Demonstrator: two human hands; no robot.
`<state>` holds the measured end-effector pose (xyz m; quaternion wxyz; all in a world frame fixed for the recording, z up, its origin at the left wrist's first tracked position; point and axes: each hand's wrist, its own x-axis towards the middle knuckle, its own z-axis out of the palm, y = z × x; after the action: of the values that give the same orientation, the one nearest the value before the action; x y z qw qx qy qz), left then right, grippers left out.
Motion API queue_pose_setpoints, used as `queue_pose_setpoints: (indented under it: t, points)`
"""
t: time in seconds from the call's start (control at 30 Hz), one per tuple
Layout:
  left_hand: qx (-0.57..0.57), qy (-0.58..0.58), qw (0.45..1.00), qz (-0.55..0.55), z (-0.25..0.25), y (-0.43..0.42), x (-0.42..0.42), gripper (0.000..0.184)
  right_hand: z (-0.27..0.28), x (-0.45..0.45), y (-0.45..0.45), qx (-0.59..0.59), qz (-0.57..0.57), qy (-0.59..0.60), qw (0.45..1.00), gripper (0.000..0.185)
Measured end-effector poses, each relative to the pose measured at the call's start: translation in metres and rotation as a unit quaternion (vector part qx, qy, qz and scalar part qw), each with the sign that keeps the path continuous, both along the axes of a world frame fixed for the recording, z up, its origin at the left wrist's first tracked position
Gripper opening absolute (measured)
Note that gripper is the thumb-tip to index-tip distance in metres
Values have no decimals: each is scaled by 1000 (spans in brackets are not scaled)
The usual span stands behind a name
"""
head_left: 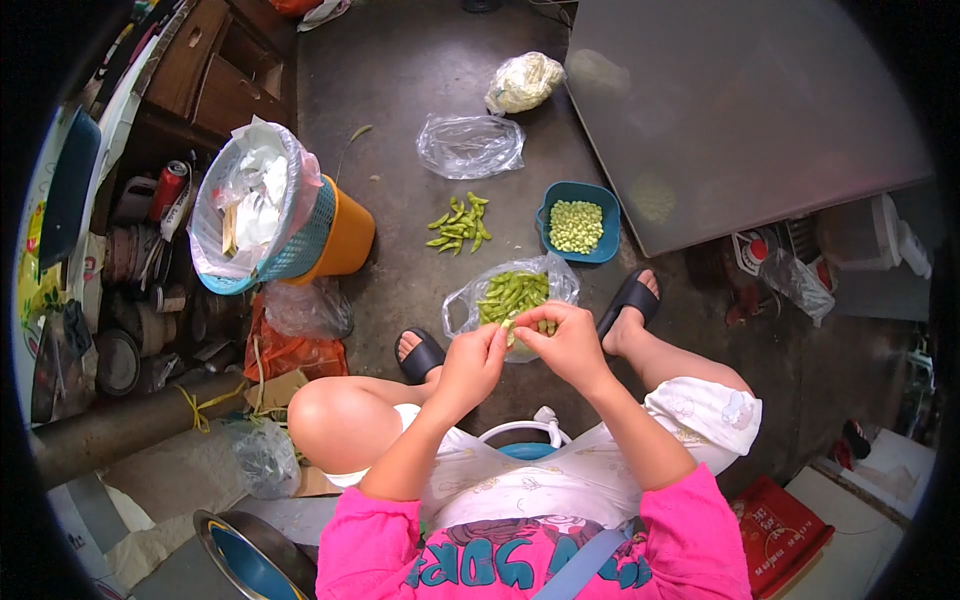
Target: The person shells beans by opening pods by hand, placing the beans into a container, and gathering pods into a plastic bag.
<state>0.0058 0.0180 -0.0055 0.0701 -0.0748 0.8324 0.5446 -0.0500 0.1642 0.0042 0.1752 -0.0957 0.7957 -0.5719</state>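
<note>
Ideally, press evenly, end to end, along the edamame pod (pixel 509 327), pinched narrowly between left hand (pixel 476 358) and right hand (pixel 570 345).

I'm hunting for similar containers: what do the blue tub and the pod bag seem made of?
Blue tub: probably plastic, smooth and satiny; the uniform colour and moulded-looking shape suggest it. Pod bag: seemingly thin, glossy plastic film, being see-through, crinkled and streaked with highlights.
</note>
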Motion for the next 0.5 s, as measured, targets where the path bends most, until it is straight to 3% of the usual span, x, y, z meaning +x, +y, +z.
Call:
queue_pose_setpoints:
  t: [0.2, 0.4, 0.5]
  points:
    - [-147, 53, 984, -81, 1, 5, 3, 17, -11, 6, -1, 7, 12, 35, 999, 15]
    - [-156, 66, 984, -59, -2, 1, 3, 15, -21, 6, -2, -28, 43, 28, 998, 18]
    - [-141, 74, 985, -59, -3, 1, 3, 14, -27, 5, -1, -74, 54, -68, 993, 19]
